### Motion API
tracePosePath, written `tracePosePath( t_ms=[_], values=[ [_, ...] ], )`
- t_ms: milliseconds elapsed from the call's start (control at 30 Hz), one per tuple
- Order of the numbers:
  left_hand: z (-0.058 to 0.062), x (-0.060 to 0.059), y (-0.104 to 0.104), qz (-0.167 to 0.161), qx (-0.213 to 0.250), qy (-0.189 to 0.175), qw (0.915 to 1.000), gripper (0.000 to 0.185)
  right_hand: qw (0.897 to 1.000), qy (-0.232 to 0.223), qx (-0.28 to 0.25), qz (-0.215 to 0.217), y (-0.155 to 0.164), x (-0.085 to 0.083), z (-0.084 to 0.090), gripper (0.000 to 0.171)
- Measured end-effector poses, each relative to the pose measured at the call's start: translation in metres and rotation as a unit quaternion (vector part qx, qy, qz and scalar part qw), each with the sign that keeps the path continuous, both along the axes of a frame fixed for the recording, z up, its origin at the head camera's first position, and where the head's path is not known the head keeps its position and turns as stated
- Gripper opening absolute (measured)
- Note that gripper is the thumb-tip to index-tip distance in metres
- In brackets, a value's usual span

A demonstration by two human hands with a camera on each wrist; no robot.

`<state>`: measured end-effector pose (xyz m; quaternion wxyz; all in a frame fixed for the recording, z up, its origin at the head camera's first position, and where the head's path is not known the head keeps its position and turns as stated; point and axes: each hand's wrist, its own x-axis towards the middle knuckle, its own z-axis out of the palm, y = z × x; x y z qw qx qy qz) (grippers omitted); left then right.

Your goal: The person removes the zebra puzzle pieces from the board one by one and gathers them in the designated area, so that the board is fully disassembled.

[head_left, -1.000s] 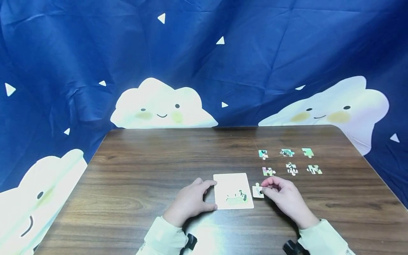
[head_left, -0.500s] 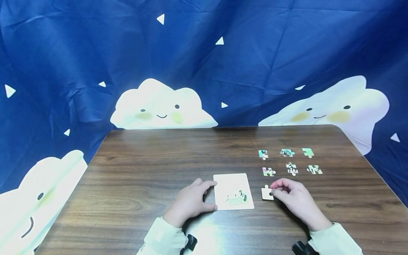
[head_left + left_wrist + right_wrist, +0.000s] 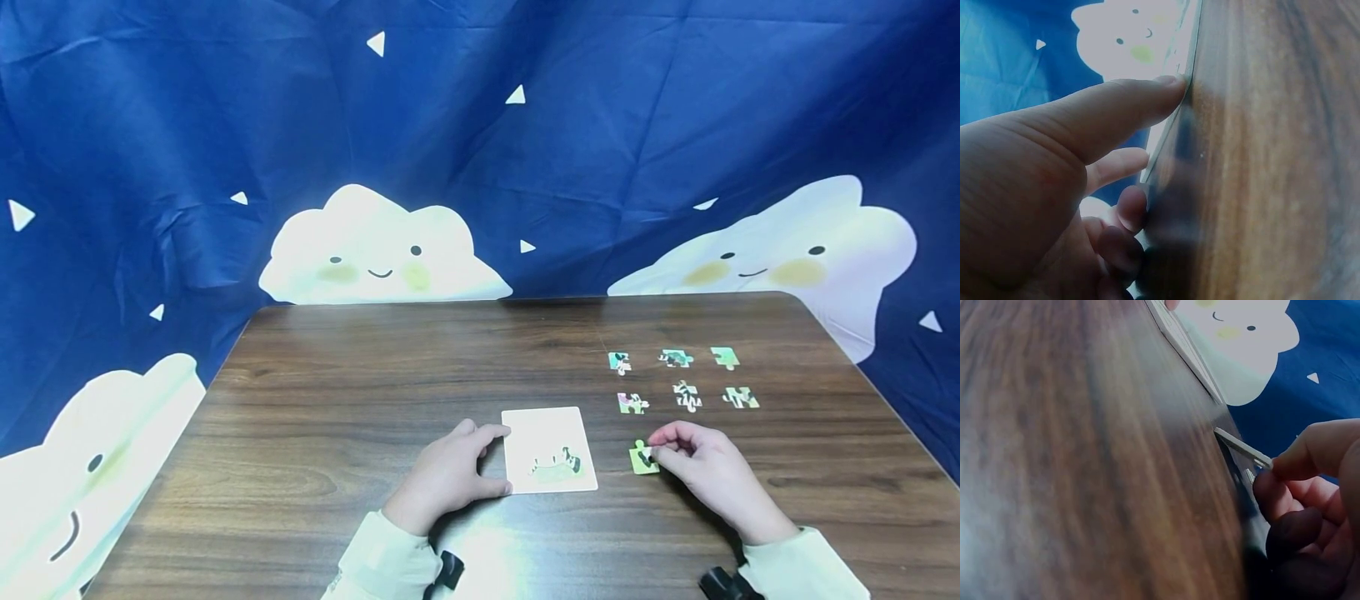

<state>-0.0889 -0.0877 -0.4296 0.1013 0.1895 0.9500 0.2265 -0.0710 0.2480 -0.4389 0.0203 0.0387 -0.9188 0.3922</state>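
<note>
In the head view my left hand (image 3: pixel 453 471) rests at the left side of a white square puzzle board (image 3: pixel 536 433) printed with a small striped animal. The thumb and index finger are spread apart and touch its edge. Seen from the left wrist, the thumb tip lies on the rim of the board (image 3: pixel 1182 69). To the right of the board, my right hand (image 3: pixel 712 471) pinches a green puzzle piece (image 3: pixel 642 460) between thumb and fingertips. In the right wrist view this puzzle piece (image 3: pixel 1241 446) is tilted, its far edge close to the tabletop.
Several loose puzzle pieces (image 3: pixel 686 397) lie in two rows beyond the right hand. The wooden table (image 3: pixel 375 358) ends at a blue curtain (image 3: pixel 570 150) with white clouds and triangles. A black wrist strap shows below each hand.
My right hand has drawn the puzzle piece rightward, away from the board. The piece looked pale before and now shows green with dark marks. The left hand and board have stayed put.
</note>
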Motion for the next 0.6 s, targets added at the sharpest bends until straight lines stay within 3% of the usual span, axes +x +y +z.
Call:
tracePosePath(
  t_ms=[600],
  values=[
    [0.0000,-0.0005,-0.0002,0.000,-0.006,0.005,1.0000,0.071,0.999,0.022,0.030,-0.010,0.0033,-0.0004,-0.0007,0.007]
  ],
)
